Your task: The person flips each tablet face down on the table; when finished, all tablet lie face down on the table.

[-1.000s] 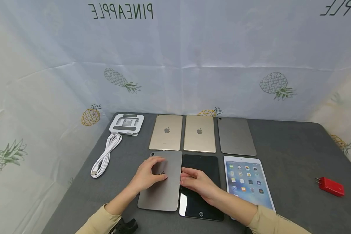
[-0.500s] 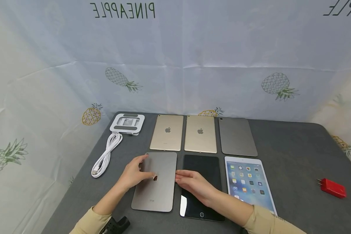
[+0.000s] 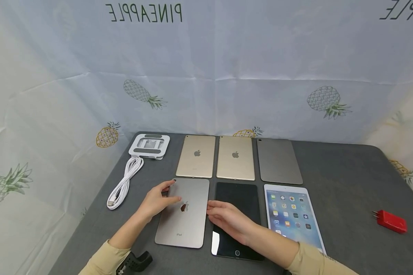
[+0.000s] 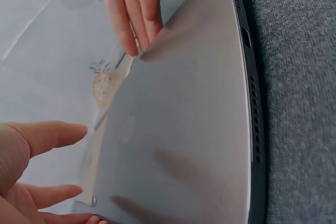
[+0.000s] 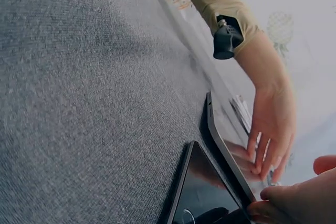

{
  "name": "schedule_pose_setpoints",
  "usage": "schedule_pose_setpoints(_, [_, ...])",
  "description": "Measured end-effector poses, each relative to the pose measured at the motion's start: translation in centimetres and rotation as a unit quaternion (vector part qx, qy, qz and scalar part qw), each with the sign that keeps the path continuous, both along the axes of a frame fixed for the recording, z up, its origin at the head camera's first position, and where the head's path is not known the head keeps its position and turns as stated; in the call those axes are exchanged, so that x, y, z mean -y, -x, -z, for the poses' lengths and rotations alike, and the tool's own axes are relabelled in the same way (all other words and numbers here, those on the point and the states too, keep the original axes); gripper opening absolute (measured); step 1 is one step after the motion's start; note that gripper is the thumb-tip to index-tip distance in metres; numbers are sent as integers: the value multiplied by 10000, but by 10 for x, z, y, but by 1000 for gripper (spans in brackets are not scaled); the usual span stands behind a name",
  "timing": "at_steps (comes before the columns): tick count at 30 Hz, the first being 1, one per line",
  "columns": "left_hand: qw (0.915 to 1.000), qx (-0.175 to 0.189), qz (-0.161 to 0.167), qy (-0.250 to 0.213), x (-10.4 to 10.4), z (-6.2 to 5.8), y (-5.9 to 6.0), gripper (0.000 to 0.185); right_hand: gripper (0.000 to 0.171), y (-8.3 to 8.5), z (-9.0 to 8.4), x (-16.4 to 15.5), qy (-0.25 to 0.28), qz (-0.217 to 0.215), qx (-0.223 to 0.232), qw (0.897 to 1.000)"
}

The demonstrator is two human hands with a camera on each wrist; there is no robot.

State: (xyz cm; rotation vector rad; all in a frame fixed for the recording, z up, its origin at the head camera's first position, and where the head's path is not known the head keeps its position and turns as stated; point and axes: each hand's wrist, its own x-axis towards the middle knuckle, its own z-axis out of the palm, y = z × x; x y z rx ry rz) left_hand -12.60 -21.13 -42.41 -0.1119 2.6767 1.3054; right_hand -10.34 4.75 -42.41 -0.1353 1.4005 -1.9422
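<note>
A grey tablet [image 3: 186,227] lies back up at the front left of the table, its logo showing. My left hand [image 3: 155,202] is at its left edge, fingertips right at the upper corner and thumb over the back. In the left wrist view that thumb [image 4: 60,134] stands off the tablet's surface. My right hand [image 3: 232,221] has its straight fingertips against the right edge of the tablet, and the palm is over a black tablet [image 3: 242,194] lying screen up. The right wrist view shows the left hand [image 5: 274,121] with fingers spread over the grey back.
Two gold tablets [image 3: 196,164] [image 3: 234,168] and a dark grey one [image 3: 280,162] form the back row. A white tablet [image 3: 292,210] with a lit screen lies front right. A white stand [image 3: 149,151], a coiled white cable [image 3: 124,183] and a red plug [image 3: 391,221] flank them.
The grey tablet has slid left, away from the black one, with both hands moving left along with it. Over the last half second the left thumb has shifted slightly up from the logo.
</note>
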Motion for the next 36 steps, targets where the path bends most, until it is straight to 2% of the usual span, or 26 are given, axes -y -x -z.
schedule_pose_setpoints(9, [9999,49,110,87,-6,-2,1,64,68,-4,-2,-5,42,126,133,9998])
schedule_pose_setpoints(14, [9994,38,333,125,-11,-3,-1,63,63,-2,-3,-12,38,177,72,9998])
schedule_pose_setpoints(16, [9988,-63,439,216,-14,-4,-2,62,62,0,-5,-18,30,196,41,9998])
schedule_pose_setpoints(19, [9968,-474,563,313,-22,-4,-2,59,60,4,-10,-29,-68,321,-103,9994])
schedule_pose_setpoints(21, [9962,-620,593,138,-30,-6,-3,56,57,7,-15,-38,-216,499,-274,9981])
schedule_pose_setpoints(24, [9947,-423,672,-652,-46,-12,-5,53,53,11,-22,-56,-581,779,-683,9929])
schedule_pose_setpoints(27, [9834,207,749,-1637,-62,-17,-9,54,51,13,-26,-77,-950,977,-1059,9850])
schedule_pose_setpoints(30, [9677,684,964,-2228,-76,-17,-13,59,50,12,-24,-96,-1286,1072,-1219,9783])
schedule_pose_setpoints(33, [9488,1163,1074,-2735,-86,-16,-18,66,52,6,-19,-110,-1508,999,-1161,9766])
schedule_pose_setpoints(36, [9315,1574,1033,-3113,-92,-16,-24,73,58,-3,-13,-120,-1584,901,-887,9792])
